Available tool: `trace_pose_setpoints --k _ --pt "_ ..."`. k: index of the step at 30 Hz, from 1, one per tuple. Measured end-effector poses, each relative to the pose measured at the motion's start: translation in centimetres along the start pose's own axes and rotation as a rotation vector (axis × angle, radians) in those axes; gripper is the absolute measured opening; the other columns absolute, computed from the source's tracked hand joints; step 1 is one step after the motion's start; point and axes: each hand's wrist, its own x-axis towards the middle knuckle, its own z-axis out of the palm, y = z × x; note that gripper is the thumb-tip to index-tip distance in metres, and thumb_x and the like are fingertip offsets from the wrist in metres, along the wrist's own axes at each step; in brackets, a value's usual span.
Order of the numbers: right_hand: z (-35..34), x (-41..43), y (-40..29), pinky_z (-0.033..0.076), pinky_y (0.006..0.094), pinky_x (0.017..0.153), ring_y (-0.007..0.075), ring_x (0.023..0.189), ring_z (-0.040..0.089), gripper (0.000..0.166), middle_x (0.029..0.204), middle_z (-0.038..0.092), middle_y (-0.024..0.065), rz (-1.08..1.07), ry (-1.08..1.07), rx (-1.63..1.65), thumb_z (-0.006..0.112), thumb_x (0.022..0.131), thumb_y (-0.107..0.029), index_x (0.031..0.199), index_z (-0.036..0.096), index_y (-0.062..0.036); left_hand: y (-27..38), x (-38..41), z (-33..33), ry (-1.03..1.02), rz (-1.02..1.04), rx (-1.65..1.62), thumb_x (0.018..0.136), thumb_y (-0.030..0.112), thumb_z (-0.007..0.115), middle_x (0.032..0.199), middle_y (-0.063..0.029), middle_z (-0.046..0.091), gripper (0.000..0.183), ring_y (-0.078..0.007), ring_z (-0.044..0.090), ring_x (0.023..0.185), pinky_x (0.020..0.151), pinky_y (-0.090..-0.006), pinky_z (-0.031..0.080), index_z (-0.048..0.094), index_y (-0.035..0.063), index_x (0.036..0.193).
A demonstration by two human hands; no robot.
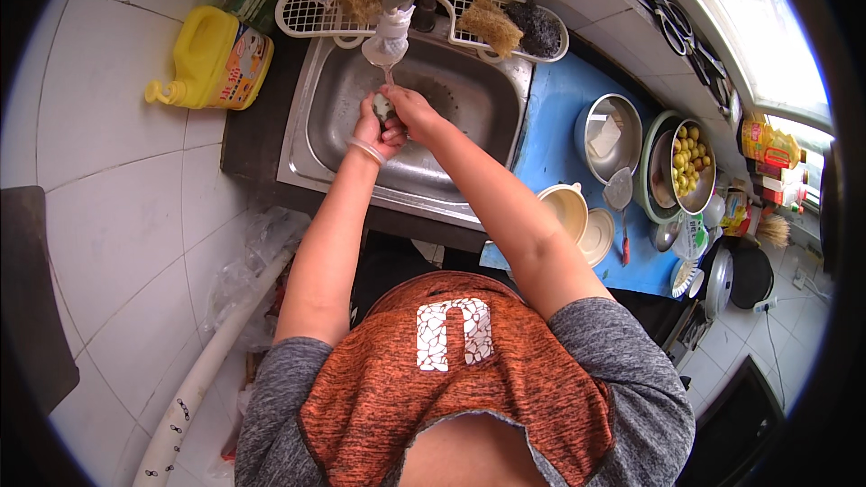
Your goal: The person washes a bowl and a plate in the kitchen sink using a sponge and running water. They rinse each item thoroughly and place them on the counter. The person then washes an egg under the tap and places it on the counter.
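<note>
Both hands are together over the stainless steel sink (467,179), just below the faucet nozzle (387,44), from which water runs. My left hand (372,128), with a pale bangle (367,150) at its wrist, is curled under a small, whitish oval object with dark speckles (383,108), perhaps an egg. My right hand (410,111) covers its upper right side, its fingers touching the object and the left hand. The fingers partly hide the object, so I cannot tell exactly what it is.
Scourers (490,26) lie on the white rack behind the sink. A yellow detergent jug (210,61) stands left. On the blue counter (558,101) at right are a steel bowl (629,123), a spatula (618,191), a cream container (567,206) and a bowl of small yellow-green fruits (690,155).
</note>
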Motion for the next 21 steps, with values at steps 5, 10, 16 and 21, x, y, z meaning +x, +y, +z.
trace_pose_setpoints --k 5,10,16,21 --pt "-0.5 0.8 0.0 0.048 0.0292 0.036 0.0189 0.041 0.052 0.032 0.073 0.056 0.0078 0.034 -0.004 -0.024 0.046 0.099 -0.037 0.11 0.052 -0.0074 -0.5 0.5 -0.5 -0.012 -0.05 -0.053 0.09 0.063 0.045 0.047 0.0037 0.036 0.053 -0.009 0.031 0.032 0.032 -0.0226 0.024 0.048 0.0142 0.068" --pt "-0.9 1.0 0.8 0.054 0.0332 0.04 0.0207 0.044 0.058 0.032 0.07 0.056 0.01 -0.064 -0.121 0.057 0.045 0.099 -0.038 0.109 0.051 -0.0079 1.1 1.2 -0.9 -0.062 -0.042 -0.118 0.091 0.066 0.037 0.047 0.0038 0.035 0.058 -0.0096 0.03 0.032 0.032 -0.0227 0.021 0.048 0.0128 0.072" --pt "-1.2 1.5 -0.4 0.052 0.0318 0.039 0.0181 0.042 0.054 0.032 0.07 0.056 0.0095 -0.006 0.032 -0.077 0.045 0.099 -0.035 0.113 0.054 -0.0085 -0.2 1.4 -0.2 -0.018 -0.009 -0.101 0.092 0.065 0.033 0.049 0.0028 0.035 0.057 -0.0106 0.031 0.034 0.033 -0.0233 0.023 0.05 0.0132 0.077" --pt "-1.2 -0.5 0.9 0.043 0.0177 0.056 0.0036 0.064 0.047 0.044 0.085 0.051 -0.0009 -0.335 -0.169 -0.393 0.054 0.097 -0.032 0.138 0.04 -0.0207 0.5 1.0 1.0 0.2 0.081 -0.03 0.095 0.063 0.033 0.06 0.004 0.045 0.051 -0.0089 0.038 0.042 0.037 -0.0213 0.029 0.052 0.0162 0.085"
